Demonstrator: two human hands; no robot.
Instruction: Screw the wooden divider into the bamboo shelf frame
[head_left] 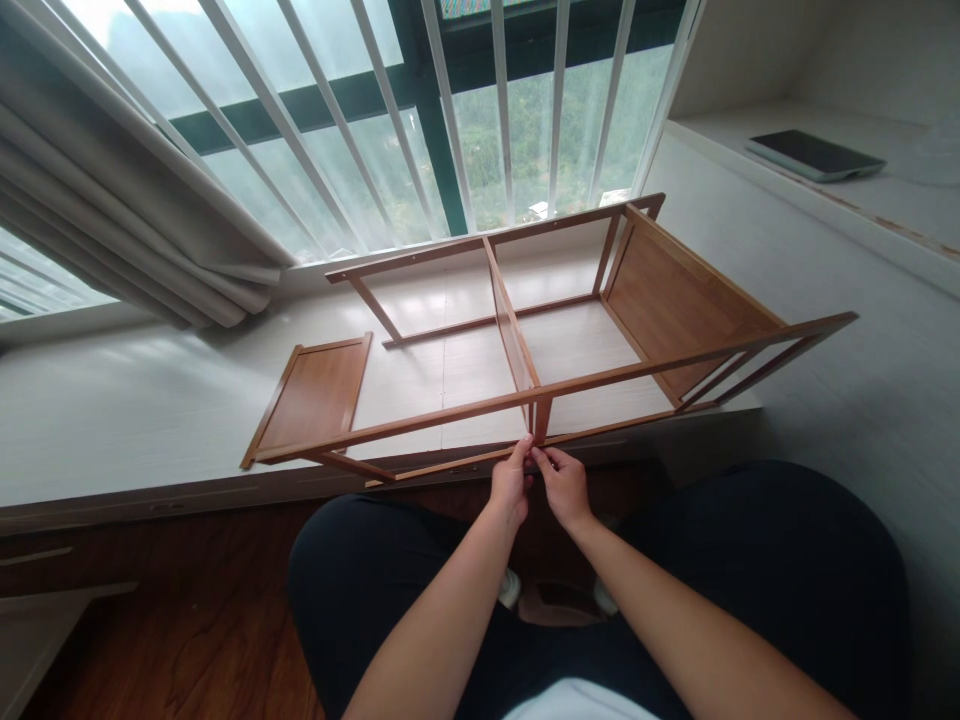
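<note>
A wooden shelf frame (442, 412) lies on its side on the white window ledge. It has a middle shelf panel (511, 318) and an end panel (690, 300) at the right. My left hand (511, 484) is closed at the near lower rail, just below the joint of the middle panel, its fingertips touching the wood. Beside it my right hand (564, 486) pinches at the same joint, fingertips almost meeting those of the left. Anything small between the fingers is hidden. A separate wooden panel (319, 395) lies flat at the frame's left end.
Window bars (502, 110) rise behind the ledge (150, 400). A grey curtain (127, 180) hangs at the left. On the right-hand shelf lies a dark-screened tablet-like device (816, 155). My knees flank the ledge's front edge above a wooden floor (180, 620).
</note>
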